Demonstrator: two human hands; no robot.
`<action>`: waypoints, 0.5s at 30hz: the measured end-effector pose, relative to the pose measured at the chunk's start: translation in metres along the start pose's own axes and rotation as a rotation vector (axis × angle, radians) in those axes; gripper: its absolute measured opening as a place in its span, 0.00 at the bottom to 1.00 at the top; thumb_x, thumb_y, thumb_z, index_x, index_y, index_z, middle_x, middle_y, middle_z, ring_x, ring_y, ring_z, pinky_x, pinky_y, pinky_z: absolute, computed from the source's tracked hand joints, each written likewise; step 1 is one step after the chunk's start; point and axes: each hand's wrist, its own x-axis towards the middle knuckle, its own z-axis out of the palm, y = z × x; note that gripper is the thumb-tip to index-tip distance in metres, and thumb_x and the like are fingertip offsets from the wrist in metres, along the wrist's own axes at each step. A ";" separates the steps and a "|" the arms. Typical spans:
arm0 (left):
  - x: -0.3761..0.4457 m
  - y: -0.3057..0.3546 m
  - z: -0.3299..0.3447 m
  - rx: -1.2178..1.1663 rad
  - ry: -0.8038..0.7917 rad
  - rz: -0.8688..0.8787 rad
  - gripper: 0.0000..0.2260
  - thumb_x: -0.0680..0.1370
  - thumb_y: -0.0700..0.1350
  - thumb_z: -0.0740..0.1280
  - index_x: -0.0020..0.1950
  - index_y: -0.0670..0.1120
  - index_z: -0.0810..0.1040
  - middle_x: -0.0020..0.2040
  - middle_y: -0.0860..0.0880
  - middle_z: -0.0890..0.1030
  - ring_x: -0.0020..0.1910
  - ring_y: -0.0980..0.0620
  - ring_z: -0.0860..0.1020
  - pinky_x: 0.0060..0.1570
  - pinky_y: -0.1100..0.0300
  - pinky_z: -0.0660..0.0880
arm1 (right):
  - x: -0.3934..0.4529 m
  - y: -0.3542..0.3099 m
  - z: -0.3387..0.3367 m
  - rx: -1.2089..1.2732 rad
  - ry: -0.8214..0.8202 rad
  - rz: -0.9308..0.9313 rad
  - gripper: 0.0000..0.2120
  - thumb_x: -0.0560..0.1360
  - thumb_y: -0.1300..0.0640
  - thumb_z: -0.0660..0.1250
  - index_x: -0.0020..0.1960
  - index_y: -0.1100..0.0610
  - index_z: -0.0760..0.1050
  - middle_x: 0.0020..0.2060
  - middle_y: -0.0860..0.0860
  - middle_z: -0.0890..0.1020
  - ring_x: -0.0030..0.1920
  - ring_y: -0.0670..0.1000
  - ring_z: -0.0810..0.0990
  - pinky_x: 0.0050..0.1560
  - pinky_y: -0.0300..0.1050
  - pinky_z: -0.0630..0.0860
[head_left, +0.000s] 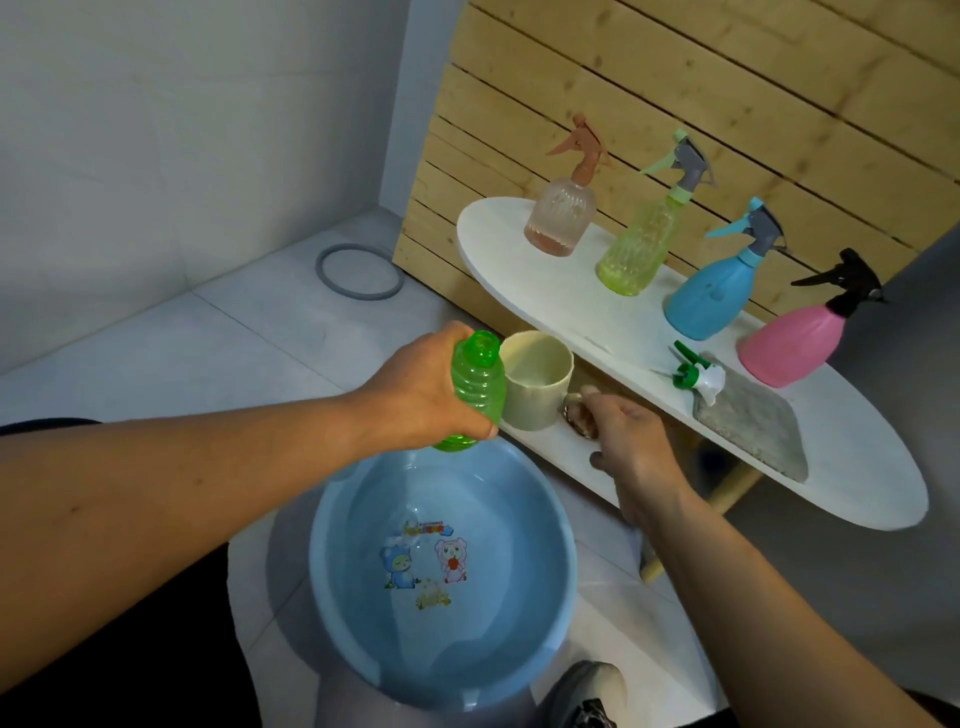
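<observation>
My left hand (421, 384) grips a green ribbed plastic bottle (475, 387) with its cap off, held above the far rim of a blue basin (332, 561) holding water. Right beside the bottle's mouth is a cream cup (535, 384), and my right hand (626, 436) holds it by its handle over a lower white shelf (550, 452). The bottle's green and white spray head (698, 375) lies on the white oval table (597, 317).
Along the table stand a pink-orange spray bottle (561, 218), a yellow-green one (641, 244), a blue one (714, 296) and a pink one (795, 343). A grey cloth (753, 426) lies at its near part. A wooden slat wall is behind. A grey ring (358, 273) lies on the floor.
</observation>
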 end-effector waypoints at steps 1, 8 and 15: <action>0.001 0.001 0.000 -0.005 0.005 0.006 0.35 0.62 0.49 0.85 0.62 0.56 0.71 0.51 0.57 0.79 0.49 0.58 0.79 0.44 0.64 0.75 | 0.003 0.012 0.002 -0.025 -0.012 0.013 0.14 0.81 0.51 0.66 0.40 0.55 0.80 0.30 0.44 0.78 0.34 0.44 0.72 0.37 0.39 0.69; 0.004 0.000 -0.002 -0.024 0.018 -0.009 0.34 0.60 0.49 0.85 0.60 0.56 0.72 0.50 0.57 0.80 0.49 0.57 0.80 0.49 0.59 0.78 | 0.015 0.089 0.015 -0.610 -0.097 -0.145 0.14 0.80 0.48 0.66 0.42 0.56 0.80 0.34 0.50 0.77 0.36 0.53 0.74 0.36 0.46 0.65; 0.004 0.001 -0.004 -0.023 0.005 -0.044 0.34 0.61 0.49 0.85 0.61 0.56 0.72 0.51 0.57 0.80 0.50 0.58 0.79 0.47 0.60 0.78 | 0.008 0.112 0.017 -1.354 -0.024 -0.669 0.14 0.66 0.54 0.81 0.33 0.54 0.77 0.30 0.51 0.77 0.31 0.57 0.76 0.37 0.45 0.59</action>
